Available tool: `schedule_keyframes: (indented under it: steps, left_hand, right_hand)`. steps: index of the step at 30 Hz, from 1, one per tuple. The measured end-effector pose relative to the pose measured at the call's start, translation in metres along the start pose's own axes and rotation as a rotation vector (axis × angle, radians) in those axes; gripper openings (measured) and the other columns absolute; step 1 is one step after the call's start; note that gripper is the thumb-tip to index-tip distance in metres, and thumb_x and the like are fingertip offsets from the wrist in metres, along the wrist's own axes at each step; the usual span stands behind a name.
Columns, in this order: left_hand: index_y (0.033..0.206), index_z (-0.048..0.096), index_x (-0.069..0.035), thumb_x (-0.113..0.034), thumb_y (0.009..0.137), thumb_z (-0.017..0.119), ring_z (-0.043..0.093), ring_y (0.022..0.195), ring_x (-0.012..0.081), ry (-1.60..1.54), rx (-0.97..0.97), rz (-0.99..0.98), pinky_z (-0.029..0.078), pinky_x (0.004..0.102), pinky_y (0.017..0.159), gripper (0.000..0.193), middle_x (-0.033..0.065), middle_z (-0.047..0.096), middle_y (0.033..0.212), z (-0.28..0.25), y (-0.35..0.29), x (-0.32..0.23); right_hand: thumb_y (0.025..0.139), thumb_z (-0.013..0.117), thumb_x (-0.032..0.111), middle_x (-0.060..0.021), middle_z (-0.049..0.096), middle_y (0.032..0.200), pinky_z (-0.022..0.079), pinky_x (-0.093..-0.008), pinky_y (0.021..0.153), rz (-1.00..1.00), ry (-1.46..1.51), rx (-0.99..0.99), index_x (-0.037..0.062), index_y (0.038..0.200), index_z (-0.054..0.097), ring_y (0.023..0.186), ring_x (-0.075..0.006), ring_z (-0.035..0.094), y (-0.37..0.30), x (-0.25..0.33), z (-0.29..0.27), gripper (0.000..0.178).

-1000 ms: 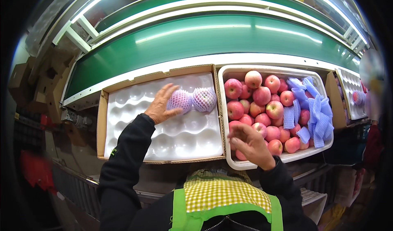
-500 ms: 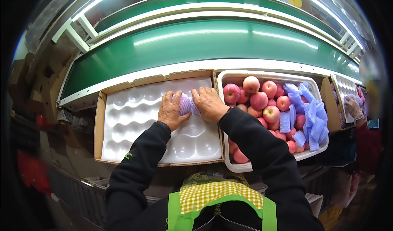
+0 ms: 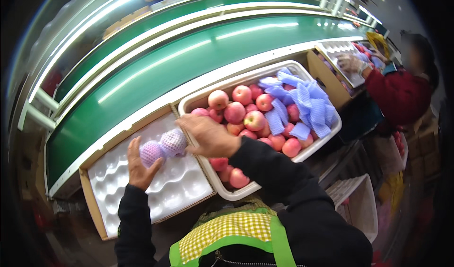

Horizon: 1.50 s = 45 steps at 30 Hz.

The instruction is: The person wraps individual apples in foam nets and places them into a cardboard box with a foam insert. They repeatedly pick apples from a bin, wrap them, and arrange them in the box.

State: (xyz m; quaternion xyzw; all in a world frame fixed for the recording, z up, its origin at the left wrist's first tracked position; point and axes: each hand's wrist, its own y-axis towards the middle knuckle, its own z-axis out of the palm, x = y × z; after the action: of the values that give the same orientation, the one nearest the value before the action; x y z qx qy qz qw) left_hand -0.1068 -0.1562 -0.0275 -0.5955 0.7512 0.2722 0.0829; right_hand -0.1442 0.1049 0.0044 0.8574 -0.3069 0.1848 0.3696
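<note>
Two apples in pale purple foam nets sit side by side in a white moulded tray (image 3: 187,186) inside a cardboard box. My left hand (image 3: 141,167), thumb and fingers spread, rests against the left netted apple (image 3: 151,152). Just right of the other netted apple (image 3: 173,141), my right hand (image 3: 210,135) is over the box's right edge and the tub beside it. It is slightly blurred; its thumb and fingers are apart with nothing seen between them. Red apples (image 3: 254,120) fill the white tub (image 3: 333,127), with loose blue-purple foam nets (image 3: 307,104) over its right part.
Behind the box and tub runs a green conveyor belt (image 3: 189,61) with a white metal edge. At the right, a co-worker in a dark red sleeve (image 3: 399,94) handles another white tray (image 3: 336,49). A white crate (image 3: 362,205) stands low at the right.
My right hand has left the netted apples and moved right toward the tub. My left hand has opened beside the left apple. The view has turned to the right and tilted.
</note>
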Motion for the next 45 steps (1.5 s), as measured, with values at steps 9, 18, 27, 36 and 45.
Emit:
schedule_keyframes:
  steps: [9,18,27,36,45]
  left_hand:
    - [0.106,0.056,0.002,-0.003,0.069,0.063,0.053,0.105,0.0285,-0.281,0.082,0.319,0.041,0.0349,0.09,0.038,0.0162,0.053,0.113,-0.007,0.007,-0.13]
    - [0.103,0.057,0.001,-0.016,0.076,0.065,0.056,0.096,0.0314,-0.449,0.333,0.425,0.046,0.036,0.081,0.033,0.0182,0.056,0.104,0.042,0.027,-0.199]
    - [0.106,0.048,0.0,-0.01,0.074,0.066,0.056,0.078,0.0229,-0.561,0.343,0.43,0.048,0.0311,0.065,0.037,0.0142,0.049,0.094,0.105,0.015,-0.225]
    - [0.093,0.06,0.0,-0.012,0.087,0.057,0.056,0.067,0.0059,-1.213,0.625,-0.151,0.048,0.0212,0.061,0.013,0.0007,0.06,0.077,0.111,0.007,-0.201]
    - [0.081,0.053,0.001,-0.01,0.079,0.059,0.057,0.065,0.0311,-0.616,0.178,0.195,0.045,0.0359,0.058,0.013,0.0177,0.056,0.073,0.103,0.005,-0.196]
  right_hand:
    - [0.073,0.065,0.029,-0.0207,0.063,0.086,0.048,-0.0443,0.073,1.041,-0.622,0.149,-0.0004,0.085,0.063,0.081,-0.0365,0.061,-0.145,-0.111,-0.116,0.032]
    - [0.069,0.056,0.01,-0.0254,0.061,0.085,0.045,-0.0476,0.075,0.938,-0.355,-0.023,-0.0024,0.108,0.041,0.085,-0.0403,0.059,-0.172,-0.095,-0.119,0.043]
    - [0.075,0.063,0.006,-0.0004,0.051,0.063,0.042,-0.0208,0.055,0.699,0.605,-0.18,-0.0069,0.124,0.032,0.057,-0.0062,0.05,-0.143,-0.009,-0.113,0.06]
    - [0.08,0.063,0.008,-0.0062,0.054,0.101,0.047,-0.0229,0.074,0.769,1.048,-0.198,-0.0009,0.107,0.048,0.084,-0.009,0.053,-0.157,-0.012,-0.07,0.032]
    - [0.068,0.057,-0.006,-0.0158,0.054,0.092,0.045,-0.0391,0.076,0.142,-0.152,-0.443,-0.0001,0.094,0.051,0.086,-0.0321,0.055,-0.138,0.033,-0.067,0.027]
